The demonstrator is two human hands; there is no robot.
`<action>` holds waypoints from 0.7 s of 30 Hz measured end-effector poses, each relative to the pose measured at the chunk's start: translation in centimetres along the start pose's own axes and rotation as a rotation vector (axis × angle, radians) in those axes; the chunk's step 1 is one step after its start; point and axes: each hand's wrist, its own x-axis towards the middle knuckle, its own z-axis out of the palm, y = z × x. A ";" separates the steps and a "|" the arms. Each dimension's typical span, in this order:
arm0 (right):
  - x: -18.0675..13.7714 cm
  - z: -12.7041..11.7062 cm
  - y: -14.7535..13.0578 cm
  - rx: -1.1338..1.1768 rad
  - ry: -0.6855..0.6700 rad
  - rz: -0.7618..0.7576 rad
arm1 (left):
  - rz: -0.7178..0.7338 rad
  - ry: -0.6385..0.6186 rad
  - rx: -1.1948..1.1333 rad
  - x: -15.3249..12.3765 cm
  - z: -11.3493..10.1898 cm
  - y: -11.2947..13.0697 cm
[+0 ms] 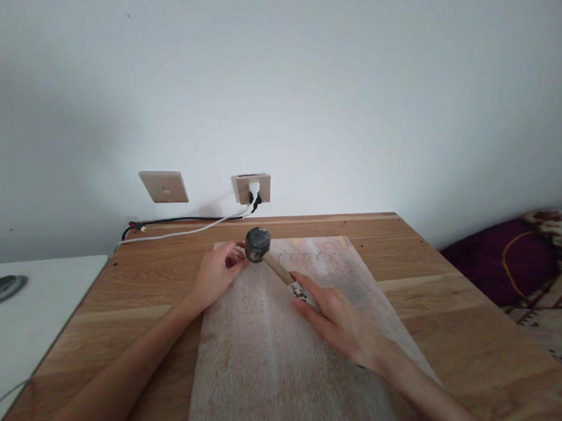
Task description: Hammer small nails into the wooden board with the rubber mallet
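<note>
Right hand (339,315), centre to lower right of the frame: fingers wrapped closed round the handle of a mallet (280,271); grip firm, thumb on the near side, forefinger lying along the handle; the handle slants up and leftward, bare wood above, a mottled pale-and-dark patch next to the fingers; the dark, scuffed head (258,245) sits just left of centre, over the far part of the board; whether it touches the wood cannot be told.

Left hand (220,269), left of centre: rests at the far left corner of the board, fingers curled, thumb and forefinger drawn close together just beside the mallet head; whether anything is pinched between them cannot be told.

Board (253,366): pale, worn, running from the centre to the bottom edge of the frame; near its far edge, right of the mallet head, a row of small thin nails (319,256), details too small to read; board lies flat on a wood-grained table (425,284).

Surroundings: wall socket (266,187) above centre, with a white plug (254,188) in it; white cable (181,233) and black cable (190,219) trail leftward along the table's back edge; wall plate (164,186) at centre left; white surface (43,317) at the left edge; purple fabric (500,259) at the right.
</note>
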 end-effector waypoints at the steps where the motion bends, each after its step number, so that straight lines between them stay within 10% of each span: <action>1: 0.2 0.1 -0.2 0.005 -0.011 -0.007 | -0.009 0.008 0.003 0.0 0.0 -0.1; 13: 0.3 0.5 -0.9 0.071 0.000 -0.009 | -0.025 0.014 0.025 -0.1 0.0 -0.3; 21: -5.6 1.4 -1.4 0.863 0.184 0.403 | -0.016 0.012 -0.002 -0.1 0.1 -0.5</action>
